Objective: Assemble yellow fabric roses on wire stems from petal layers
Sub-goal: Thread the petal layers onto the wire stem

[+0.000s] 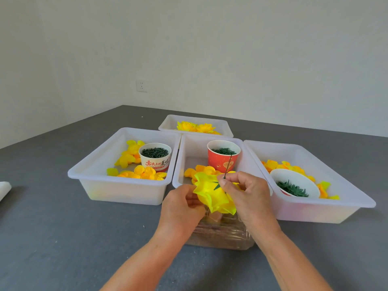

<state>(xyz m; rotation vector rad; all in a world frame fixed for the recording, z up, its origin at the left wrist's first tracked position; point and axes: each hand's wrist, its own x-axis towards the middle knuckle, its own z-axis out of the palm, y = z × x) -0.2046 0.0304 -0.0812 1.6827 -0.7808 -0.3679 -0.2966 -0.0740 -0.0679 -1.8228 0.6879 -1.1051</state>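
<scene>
A yellow fabric rose [213,195] hangs between my hands above the front of the middle white bin [190,148], its underside turned up with a green calyx [217,185] showing. My left hand [181,208] grips the petals from the left. My right hand [244,192] pinches the thin dark wire stem [228,165], which sticks up and away from the flower. Loose yellow petal layers [201,170] lie in the middle bin behind the rose.
A left bin [100,164] holds petals and a white cup of green pieces [155,153]. A red cup [223,157] stands in the middle bin. The right bin [310,204] has a white bowl of green calyxes [294,186]. Finished roses [195,127] lie in the far bin. A clear plastic box [220,232] sits under my hands.
</scene>
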